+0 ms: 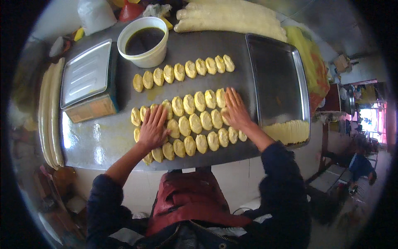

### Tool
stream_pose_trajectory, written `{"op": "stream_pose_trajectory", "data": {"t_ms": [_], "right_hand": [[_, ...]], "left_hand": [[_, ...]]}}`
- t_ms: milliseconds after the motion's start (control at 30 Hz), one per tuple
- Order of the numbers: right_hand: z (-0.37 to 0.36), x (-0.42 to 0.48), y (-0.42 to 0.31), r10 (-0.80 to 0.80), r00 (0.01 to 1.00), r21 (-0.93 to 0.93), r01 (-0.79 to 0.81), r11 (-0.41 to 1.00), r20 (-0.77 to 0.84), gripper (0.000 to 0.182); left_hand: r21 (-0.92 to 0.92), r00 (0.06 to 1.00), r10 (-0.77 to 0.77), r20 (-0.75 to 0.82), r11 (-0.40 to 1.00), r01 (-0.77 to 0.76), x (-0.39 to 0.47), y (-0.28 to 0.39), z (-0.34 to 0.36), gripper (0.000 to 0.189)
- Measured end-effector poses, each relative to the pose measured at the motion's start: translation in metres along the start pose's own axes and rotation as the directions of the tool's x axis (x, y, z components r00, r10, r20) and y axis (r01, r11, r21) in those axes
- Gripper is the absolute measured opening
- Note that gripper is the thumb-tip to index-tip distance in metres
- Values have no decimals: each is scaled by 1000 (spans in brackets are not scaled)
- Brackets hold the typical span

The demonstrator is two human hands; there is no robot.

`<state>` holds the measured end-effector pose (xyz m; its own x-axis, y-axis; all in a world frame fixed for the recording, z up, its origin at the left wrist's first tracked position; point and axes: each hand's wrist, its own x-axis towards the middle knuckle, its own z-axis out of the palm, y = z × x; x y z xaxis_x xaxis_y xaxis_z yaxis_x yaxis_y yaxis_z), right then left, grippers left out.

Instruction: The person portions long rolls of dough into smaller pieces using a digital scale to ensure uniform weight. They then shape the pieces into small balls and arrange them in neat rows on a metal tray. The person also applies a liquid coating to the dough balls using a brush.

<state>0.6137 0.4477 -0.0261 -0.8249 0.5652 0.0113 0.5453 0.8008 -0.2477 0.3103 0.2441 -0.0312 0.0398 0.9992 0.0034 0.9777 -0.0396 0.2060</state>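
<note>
Several rows of oval, yellowish dough pieces (195,123) lie on a metal-topped table (90,140) before me. My left hand (154,129) rests palm down over the left part of the nearer rows and hides some pieces. At the right end of those rows, my right hand (235,109) lies flat with its fingers stretched, touching the end pieces. Neither hand grips anything. Farther back, a separate row of dough pieces (179,72) runs across the table. Their surfaces look shiny, as if oiled.
A white tub of dark liquid (158,56) stands behind the rows. To the left are a scale (85,73) and long dough rolls (49,115). A metal baking tray (253,71) on the right holds flattened dough strips (287,132). More rolls (230,18) lie at the back.
</note>
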Motion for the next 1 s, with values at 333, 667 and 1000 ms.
{"op": "stream_pose_trajectory", "data": {"t_ms": [333,667,1000], "right_hand": [[49,-33,-169,537,832,118,-525,843,-137,71],[42,-32,-125,575,799,9,-583,813,-178,76],[90,-8,-312,59,998,999,24,23,-25,51]], "left_hand": [[-650,874,-455,-171,718,247,-122,-11,45,74],[-822,769,-617,-167,518,236,-126,12,51,77],[-833,737,-639,-218,516,201,-116,17,67,80]]}}
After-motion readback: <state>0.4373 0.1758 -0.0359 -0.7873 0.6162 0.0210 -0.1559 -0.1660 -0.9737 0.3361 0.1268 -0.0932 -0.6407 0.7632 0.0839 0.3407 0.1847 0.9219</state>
